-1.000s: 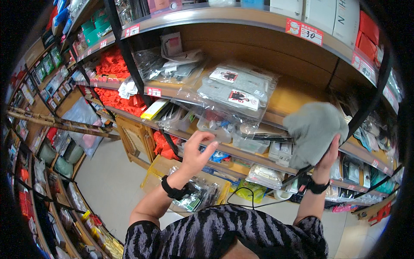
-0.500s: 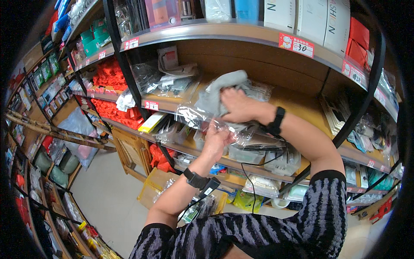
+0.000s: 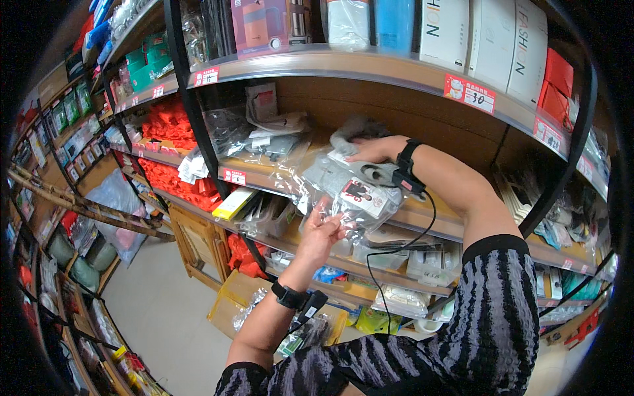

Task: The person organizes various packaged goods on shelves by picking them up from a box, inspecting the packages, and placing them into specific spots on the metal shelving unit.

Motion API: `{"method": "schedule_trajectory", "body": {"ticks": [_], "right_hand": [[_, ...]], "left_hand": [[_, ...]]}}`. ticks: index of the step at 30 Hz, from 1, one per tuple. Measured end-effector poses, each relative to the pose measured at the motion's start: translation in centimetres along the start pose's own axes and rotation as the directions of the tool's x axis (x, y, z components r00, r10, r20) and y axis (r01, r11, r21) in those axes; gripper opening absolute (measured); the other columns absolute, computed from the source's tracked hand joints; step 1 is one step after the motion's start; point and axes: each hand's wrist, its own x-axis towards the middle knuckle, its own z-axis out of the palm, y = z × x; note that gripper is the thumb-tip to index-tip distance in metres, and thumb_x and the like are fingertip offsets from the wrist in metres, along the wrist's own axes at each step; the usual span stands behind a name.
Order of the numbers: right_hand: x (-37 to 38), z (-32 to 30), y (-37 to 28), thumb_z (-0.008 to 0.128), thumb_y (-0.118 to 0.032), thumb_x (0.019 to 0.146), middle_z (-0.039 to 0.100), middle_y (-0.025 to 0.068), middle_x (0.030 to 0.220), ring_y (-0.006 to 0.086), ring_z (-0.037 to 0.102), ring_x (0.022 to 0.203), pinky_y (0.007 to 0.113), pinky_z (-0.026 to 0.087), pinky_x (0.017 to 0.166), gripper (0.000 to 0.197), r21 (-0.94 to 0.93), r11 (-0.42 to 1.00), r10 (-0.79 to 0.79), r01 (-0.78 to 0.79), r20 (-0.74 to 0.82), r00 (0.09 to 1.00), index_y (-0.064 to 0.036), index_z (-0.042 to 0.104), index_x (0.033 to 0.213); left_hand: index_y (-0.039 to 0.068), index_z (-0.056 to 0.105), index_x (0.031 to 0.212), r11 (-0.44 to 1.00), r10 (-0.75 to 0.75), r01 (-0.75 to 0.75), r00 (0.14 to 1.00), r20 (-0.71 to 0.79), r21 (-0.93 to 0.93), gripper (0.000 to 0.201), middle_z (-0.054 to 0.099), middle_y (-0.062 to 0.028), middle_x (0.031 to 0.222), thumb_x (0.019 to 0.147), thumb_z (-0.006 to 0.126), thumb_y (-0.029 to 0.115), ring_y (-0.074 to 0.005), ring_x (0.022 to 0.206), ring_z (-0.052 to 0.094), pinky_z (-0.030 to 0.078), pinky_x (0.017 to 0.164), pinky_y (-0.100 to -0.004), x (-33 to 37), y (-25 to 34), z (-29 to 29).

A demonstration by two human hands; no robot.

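My left hand (image 3: 322, 232) pinches the lower edge of a clear plastic bag (image 3: 300, 188) in front of the middle shelf. Above and right of it, my right hand (image 3: 378, 150) is closed on a folded grey knit garment (image 3: 325, 173), its fingertips partly hidden by the cloth. A white card label (image 3: 367, 198) with a small picture lies on the garment's near side, under clear plastic. One end of the cloth bunches up beyond my right hand. How far the garment sits inside the bag I cannot tell.
Bagged grey goods (image 3: 274, 142) lie left on the same shelf (image 3: 456, 198). Above runs a shelf edge (image 3: 389, 63) with price tags. Black uprights (image 3: 191, 112) flank the bay. A black cable (image 3: 396, 253) hangs from my right wrist. A yellow box (image 3: 228, 300) stands on the floor.
My right hand has moved slightly up and right with the grey cloth, which now lies more spread out. The white card label has come into view. My left hand has moved slightly down and left.
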Motion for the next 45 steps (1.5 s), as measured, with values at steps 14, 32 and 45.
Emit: {"method": "schedule_trajectory", "body": {"ticks": [14, 32, 45], "right_hand": [[-9.8, 2.6, 10.2, 0.028, -0.08, 0.065, 0.037, 0.0157, 0.129, 0.0291, 0.034, 0.118, 0.04, 0.026, 0.096, 0.092, 0.332, 0.881, 0.312, -0.338, 0.13, 0.941, -0.0109, 0.042, 0.125], [-19.9, 9.1, 12.2, 0.054, -0.033, 0.079, 0.06, 0.0194, 0.085, 0.0271, 0.057, 0.078, 0.033, 0.043, 0.07, 0.042, 0.474, 0.865, 0.397, -0.164, -0.447, 0.802, 0.0053, 0.055, 0.096], [-24.9, 7.0, 2.2, 0.05, -0.038, 0.084, 0.06, 0.0109, 0.09, 0.0198, 0.06, 0.075, 0.03, 0.048, 0.066, 0.04, 0.81, -0.201, 0.494, 0.551, -0.402, 0.771, -0.0003, 0.055, 0.096]], "left_hand": [[0.013, 0.026, 0.132, 0.999, 0.043, -0.043, 0.998, -0.036, -0.011, 0.061, 0.052, -0.0196, 0.098, 0.077, 0.038, -0.01, -0.025, 0.089, 0.054, 0.046, 0.08, -0.0331, 1.2, 1.1, -1.3], [0.004, 0.037, 0.118, 0.89, -0.133, 0.134, 0.991, -0.035, 0.436, 0.053, 0.052, -0.0115, 0.1, 0.073, 0.063, 0.015, -0.0201, 0.089, 0.051, 0.041, 0.073, -0.0312, 3.7, 5.5, 2.6], [-0.007, 0.027, 0.127, 0.848, 0.187, -0.254, 0.965, 0.185, 0.465, 0.054, 0.055, -0.0072, 0.083, 0.076, 0.046, -0.003, -0.0149, 0.071, 0.056, 0.049, 0.065, -0.0265, -3.5, 15.3, 8.8]]}}
